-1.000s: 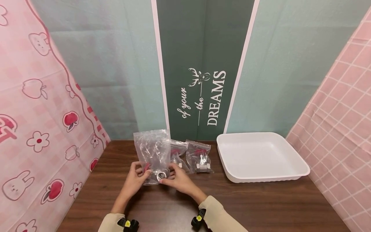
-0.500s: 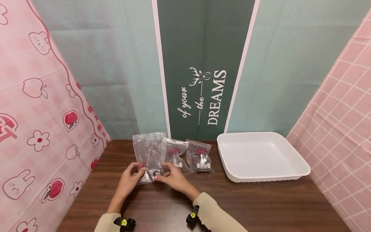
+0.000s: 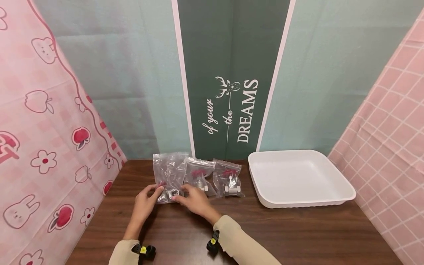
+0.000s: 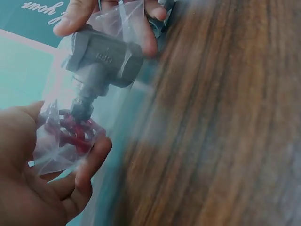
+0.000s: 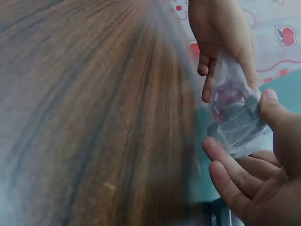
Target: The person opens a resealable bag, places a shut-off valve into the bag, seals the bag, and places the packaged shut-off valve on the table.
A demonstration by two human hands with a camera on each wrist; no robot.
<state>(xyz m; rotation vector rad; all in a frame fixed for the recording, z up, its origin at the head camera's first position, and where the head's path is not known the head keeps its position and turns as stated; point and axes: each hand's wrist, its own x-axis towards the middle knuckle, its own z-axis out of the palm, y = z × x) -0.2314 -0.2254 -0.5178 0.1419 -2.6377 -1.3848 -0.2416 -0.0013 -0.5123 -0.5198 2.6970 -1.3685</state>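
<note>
A metal valve (image 4: 106, 59) with a red handwheel (image 4: 77, 134) is inside a clear zip bag (image 3: 169, 165). My left hand (image 3: 143, 206) grips the handwheel end through the plastic. At the other end, my right hand (image 3: 196, 201) holds the metal body between thumb and fingers. The bag's upper part stands up behind the hands, near the back of the table. Just to the right, a second bagged valve (image 3: 200, 178) lies close behind my right hand. Beside that lies a third bagged valve (image 3: 232, 189), with its red wheel toward the back.
A white rectangular tray (image 3: 301, 203) stands at the right on the brown wooden table (image 3: 185, 243). Cloth backdrops rise behind the table and on both sides. Each wrist wears a strap with a small black camera.
Both hands have moved slightly left and toward the back with the bagged valve. The bag's top has sunk and crumpled a little. The other bags and tray stay put.
</note>
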